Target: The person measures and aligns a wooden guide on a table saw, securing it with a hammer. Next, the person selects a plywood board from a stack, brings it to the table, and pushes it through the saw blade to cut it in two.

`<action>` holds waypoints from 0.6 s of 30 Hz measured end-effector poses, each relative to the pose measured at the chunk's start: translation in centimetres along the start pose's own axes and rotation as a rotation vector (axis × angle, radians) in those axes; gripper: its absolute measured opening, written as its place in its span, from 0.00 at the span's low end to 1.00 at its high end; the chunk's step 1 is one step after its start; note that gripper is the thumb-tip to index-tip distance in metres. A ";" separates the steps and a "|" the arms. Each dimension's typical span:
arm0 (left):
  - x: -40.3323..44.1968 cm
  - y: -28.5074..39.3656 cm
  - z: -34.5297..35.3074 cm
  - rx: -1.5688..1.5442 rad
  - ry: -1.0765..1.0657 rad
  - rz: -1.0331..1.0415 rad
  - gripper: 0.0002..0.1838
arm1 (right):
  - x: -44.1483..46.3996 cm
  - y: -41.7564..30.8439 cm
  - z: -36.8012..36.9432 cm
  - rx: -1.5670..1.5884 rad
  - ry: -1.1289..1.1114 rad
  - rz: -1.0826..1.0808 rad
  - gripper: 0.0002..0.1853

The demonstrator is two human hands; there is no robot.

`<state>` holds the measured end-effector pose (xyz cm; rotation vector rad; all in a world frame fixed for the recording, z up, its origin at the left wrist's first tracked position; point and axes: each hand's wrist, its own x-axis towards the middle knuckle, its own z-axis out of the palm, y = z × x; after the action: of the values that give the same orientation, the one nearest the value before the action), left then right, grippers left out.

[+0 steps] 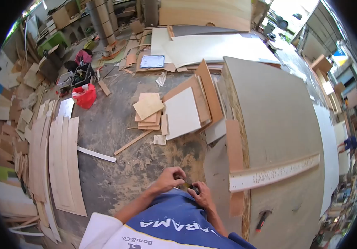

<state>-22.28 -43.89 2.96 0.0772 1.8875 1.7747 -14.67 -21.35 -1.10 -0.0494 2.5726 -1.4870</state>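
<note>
My left hand (169,179) is in front of my waist with its fingers curled around one end of a small dark object (183,181) with a yellowish part. Close by, my right hand (202,195) grips the other end, its fingers bent over a dark rounded piece. The object's kind is too small and covered to make out. To the right of my hands, a long white speckled strip (276,174) lies across the large grey-topped board stack (282,112). A hammer (263,220) with a red and black handle rests on the same top, nearer to me.
Brown and white panels (182,112) lean against the stack, beside small wood pieces (149,106) on the floor. Long thin boards (64,166) lie at left, near a white strip (96,154). A red bag (84,96) sits farther back. White sheets (220,47) lie ahead.
</note>
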 end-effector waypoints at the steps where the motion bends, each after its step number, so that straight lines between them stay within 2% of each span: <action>1: 0.1 0.7 -2.5 -0.011 0.016 0.011 0.11 | 1.7 0.0 0.5 -0.008 -0.060 0.045 0.20; 2: -0.2 1.8 -5.5 -0.033 0.096 0.001 0.11 | 3.6 -0.4 1.6 -0.004 -0.116 0.094 0.20; 3: -0.6 2.7 -7.9 -0.055 0.172 -0.014 0.12 | 5.3 -2.2 0.8 -0.002 -0.252 0.234 0.20; 4: -0.9 3.3 -9.9 -0.058 0.180 -0.024 0.12 | 6.7 -1.6 1.0 0.000 -0.264 0.237 0.20; 6: -1.5 4.6 -13.6 -0.203 0.350 0.030 0.13 | 9.1 0.4 1.6 -0.024 -0.275 0.114 0.19; 8: -1.6 4.6 -16.3 -0.232 0.416 -0.009 0.14 | 11.2 1.1 1.3 -0.063 -0.312 0.172 0.17; 10: -1.2 4.2 -19.0 -0.321 0.580 0.045 0.14 | 13.7 1.3 1.9 -0.038 -0.274 0.169 0.18; 12: -0.3 4.2 -22.0 -0.332 0.618 0.030 0.14 | 16.3 1.3 2.6 -0.040 -0.278 0.149 0.19; 14: 1.0 3.7 -25.3 -0.374 0.687 0.126 0.15 | 18.7 2.3 3.5 -0.227 -0.317 -0.032 0.17; 15: 1.7 4.2 -27.1 -0.373 0.689 0.119 0.15 | 20.2 2.5 4.5 -0.236 -0.315 -0.054 0.15; 18: 4.9 5.7 -32.6 -0.375 0.755 0.160 0.15 | 25.2 2.4 6.9 -0.182 -0.335 0.006 0.14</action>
<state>-41.91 -70.85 6.17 -0.6841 2.0026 2.4698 -38.22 -28.89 -9.84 -0.2883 2.4188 -1.1262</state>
